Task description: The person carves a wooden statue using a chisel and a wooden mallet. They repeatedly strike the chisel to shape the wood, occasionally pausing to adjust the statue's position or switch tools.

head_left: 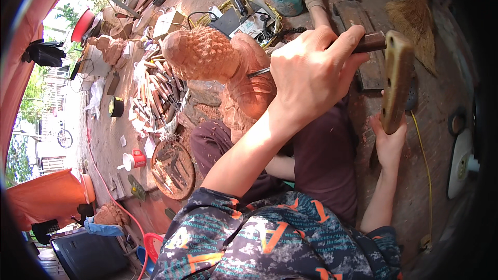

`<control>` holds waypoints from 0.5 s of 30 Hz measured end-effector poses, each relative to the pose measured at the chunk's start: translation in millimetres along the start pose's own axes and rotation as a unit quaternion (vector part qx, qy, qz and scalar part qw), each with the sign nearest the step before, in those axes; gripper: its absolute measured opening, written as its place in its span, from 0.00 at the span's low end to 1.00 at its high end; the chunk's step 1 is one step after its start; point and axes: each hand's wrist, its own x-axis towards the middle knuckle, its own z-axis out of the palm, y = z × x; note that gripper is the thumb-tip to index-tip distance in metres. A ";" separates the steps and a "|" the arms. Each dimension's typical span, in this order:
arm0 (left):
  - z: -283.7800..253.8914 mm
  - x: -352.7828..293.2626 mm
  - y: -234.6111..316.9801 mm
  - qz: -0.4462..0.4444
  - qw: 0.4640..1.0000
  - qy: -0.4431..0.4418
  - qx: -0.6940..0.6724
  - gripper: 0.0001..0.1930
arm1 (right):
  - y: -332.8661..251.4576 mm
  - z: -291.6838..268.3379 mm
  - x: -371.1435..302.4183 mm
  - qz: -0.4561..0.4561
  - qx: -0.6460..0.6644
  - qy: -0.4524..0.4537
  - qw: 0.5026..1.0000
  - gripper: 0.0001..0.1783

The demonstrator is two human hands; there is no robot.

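My left hand (311, 67) is closed around a chisel with a dark wooden handle (372, 42). The chisel's thin metal shank (258, 72) meets the shoulder area of a reddish wooden statue (244, 67), whose head (199, 54) is covered in carved curls. Leaning across my lap, the statue has its head toward the far left. At the right, my right hand (390, 140) grips a worn, yellow-brown wooden mallet (397, 80). The mallet's upper end is at the butt of the chisel handle; whether they touch I cannot tell.
Left of the statue lies a pile of wooden-handled chisels (158, 91). Closer in is a round wooden tray (188, 189) with several tools, beside a red cup (136, 159). A teal bucket (286, 0) and coiled yellow cable (225, 5) lie beyond; a straw broom (415, 26) is far right.
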 end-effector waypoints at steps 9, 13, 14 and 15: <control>-11.6 -16.3 11.5 -0.009 0.994 -0.084 0.064 0.19 | 2.5 2.9 -7.5 0.010 -0.053 0.001 0.999 0.27; -8.5 -19.1 29.1 0.007 0.992 -0.127 0.018 0.20 | -1.5 6.7 -10.8 -0.010 -0.019 0.009 1.000 0.24; -8.8 -19.0 30.1 0.008 0.990 -0.138 0.016 0.20 | -2.6 7.1 -12.4 -0.010 -0.038 0.011 0.999 0.23; -7.5 -19.9 30.1 0.005 0.989 -0.149 0.005 0.20 | -1.3 5.5 -13.3 -0.005 -0.030 0.014 0.999 0.21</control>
